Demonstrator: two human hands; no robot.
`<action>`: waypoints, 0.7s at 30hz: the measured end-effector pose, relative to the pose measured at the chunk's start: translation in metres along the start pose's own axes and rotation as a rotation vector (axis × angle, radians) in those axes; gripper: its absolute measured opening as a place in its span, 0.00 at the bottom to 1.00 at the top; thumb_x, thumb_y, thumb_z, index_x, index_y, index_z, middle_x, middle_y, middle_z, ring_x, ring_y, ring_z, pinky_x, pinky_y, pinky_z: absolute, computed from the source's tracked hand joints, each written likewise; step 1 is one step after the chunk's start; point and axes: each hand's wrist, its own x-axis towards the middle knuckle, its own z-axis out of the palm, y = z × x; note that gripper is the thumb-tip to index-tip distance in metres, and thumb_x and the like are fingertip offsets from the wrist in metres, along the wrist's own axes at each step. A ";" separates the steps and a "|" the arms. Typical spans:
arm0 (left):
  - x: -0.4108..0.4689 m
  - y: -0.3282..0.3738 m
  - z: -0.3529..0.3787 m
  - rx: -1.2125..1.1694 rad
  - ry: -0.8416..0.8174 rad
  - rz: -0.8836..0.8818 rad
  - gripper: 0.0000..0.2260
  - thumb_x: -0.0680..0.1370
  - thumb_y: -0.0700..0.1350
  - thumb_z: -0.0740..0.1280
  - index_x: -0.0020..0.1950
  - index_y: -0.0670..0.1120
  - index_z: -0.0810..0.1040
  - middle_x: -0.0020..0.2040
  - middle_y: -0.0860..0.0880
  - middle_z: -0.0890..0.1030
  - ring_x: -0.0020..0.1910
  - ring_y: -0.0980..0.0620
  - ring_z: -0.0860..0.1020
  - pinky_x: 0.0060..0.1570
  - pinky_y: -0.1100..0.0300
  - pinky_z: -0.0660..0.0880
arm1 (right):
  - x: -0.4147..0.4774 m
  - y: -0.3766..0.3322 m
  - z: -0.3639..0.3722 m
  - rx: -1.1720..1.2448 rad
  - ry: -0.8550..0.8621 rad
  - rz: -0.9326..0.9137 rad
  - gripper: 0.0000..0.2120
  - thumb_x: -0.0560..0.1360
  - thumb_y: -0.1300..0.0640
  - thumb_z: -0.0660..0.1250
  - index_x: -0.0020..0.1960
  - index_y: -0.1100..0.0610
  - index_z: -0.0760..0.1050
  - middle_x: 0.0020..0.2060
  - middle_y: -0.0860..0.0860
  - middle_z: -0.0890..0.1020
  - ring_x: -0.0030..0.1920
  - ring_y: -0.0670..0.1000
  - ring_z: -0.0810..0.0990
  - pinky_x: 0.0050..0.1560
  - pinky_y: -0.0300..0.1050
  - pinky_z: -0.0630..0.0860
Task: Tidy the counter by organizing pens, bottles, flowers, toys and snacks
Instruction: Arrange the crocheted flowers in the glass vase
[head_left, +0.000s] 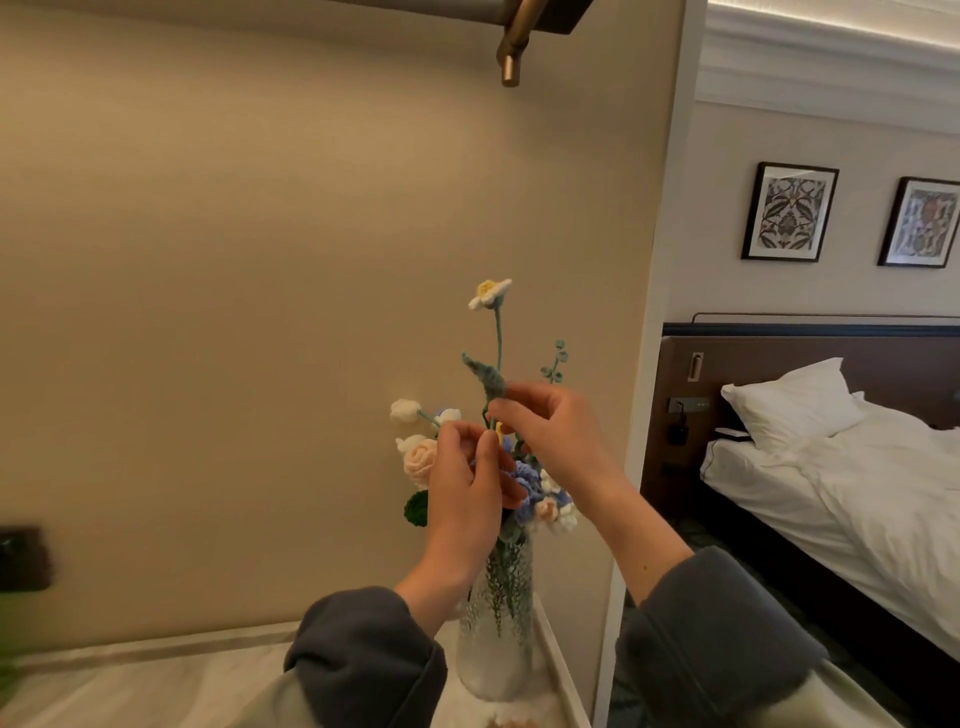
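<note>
I judge flowers step midway; right hand (550, 431) pinches daisy (489, 293) stem, bloom high above it; left hand (467, 478) just below, fingers curled among blooms, grip unclear; vase (496, 639) beneath both hands on worktop (156, 686); pens, bottles, toys, snacks unseen.

A plain beige wall (260, 312) fills the left and far side. A brass fitting (514, 57) hangs at the top, and a dark wall plate (23, 558) sits at the left edge. On the right stands a bed (857, 509) with a white pillow (789, 402) against a brown headboard (769, 358). Two framed pictures (789, 211) hang above it.
</note>
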 end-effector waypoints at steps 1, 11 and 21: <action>0.001 0.003 0.001 0.015 -0.008 0.009 0.06 0.82 0.46 0.59 0.46 0.47 0.70 0.32 0.51 0.78 0.27 0.48 0.78 0.30 0.52 0.78 | 0.000 -0.001 0.001 -0.005 0.026 -0.003 0.06 0.74 0.55 0.71 0.50 0.55 0.82 0.38 0.49 0.84 0.40 0.44 0.82 0.40 0.36 0.75; 0.055 0.042 0.010 0.328 -0.204 0.027 0.06 0.80 0.40 0.59 0.49 0.50 0.74 0.44 0.50 0.81 0.39 0.53 0.81 0.37 0.57 0.80 | 0.028 -0.022 -0.010 -0.058 0.293 -0.111 0.05 0.78 0.58 0.65 0.48 0.55 0.80 0.38 0.51 0.84 0.39 0.50 0.83 0.41 0.46 0.79; 0.127 0.013 0.012 1.134 -0.414 -0.029 0.26 0.76 0.52 0.65 0.73 0.48 0.63 0.66 0.46 0.74 0.59 0.47 0.76 0.52 0.55 0.75 | 0.056 -0.019 -0.015 -0.010 0.508 -0.211 0.06 0.80 0.58 0.62 0.49 0.54 0.78 0.38 0.50 0.83 0.36 0.46 0.81 0.39 0.41 0.76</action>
